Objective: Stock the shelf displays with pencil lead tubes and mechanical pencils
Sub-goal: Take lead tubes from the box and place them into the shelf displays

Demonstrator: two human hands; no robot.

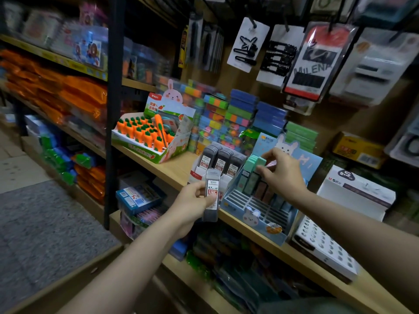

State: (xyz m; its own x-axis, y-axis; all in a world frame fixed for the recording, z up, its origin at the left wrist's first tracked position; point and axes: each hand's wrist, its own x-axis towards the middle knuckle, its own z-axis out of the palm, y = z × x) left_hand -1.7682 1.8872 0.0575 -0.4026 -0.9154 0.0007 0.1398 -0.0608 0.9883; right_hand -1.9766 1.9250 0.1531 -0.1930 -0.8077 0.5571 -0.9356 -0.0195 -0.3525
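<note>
Left hand [194, 196]: we find it raised in front of the wooden shelf [174, 168], fingers and thumb curled round a dark grey pencil lead tube [211, 196] with a white and red label, held upright.
Right hand [281, 171]: we see it reaching into the blue bunny display box [260, 214], thumb and fingers pinching a mint green case [260, 161] at the top of a row; how firmly, we cannot tell.
Held tube, position: just in front of and below the lead tube display [221, 163], apart from it.
Lead tube display: we count three rows of dark tubes with 0.7 labels, standing on the shelf just left of the blue box.
Blue box contents: green, brown and teal cases stand in its back rows; the front slots show only white dividers.
Left neighbour: carrot display box [149, 137], orange carrot-shaped items upright in rows.
Right neighbour: white box [353, 193] stacked on a white tray with round holes [322, 248].
Behind: stacks of coloured blocks [229, 118], blurred.
Above: carded hair clips [248, 45] hanging from hooks.
</note>
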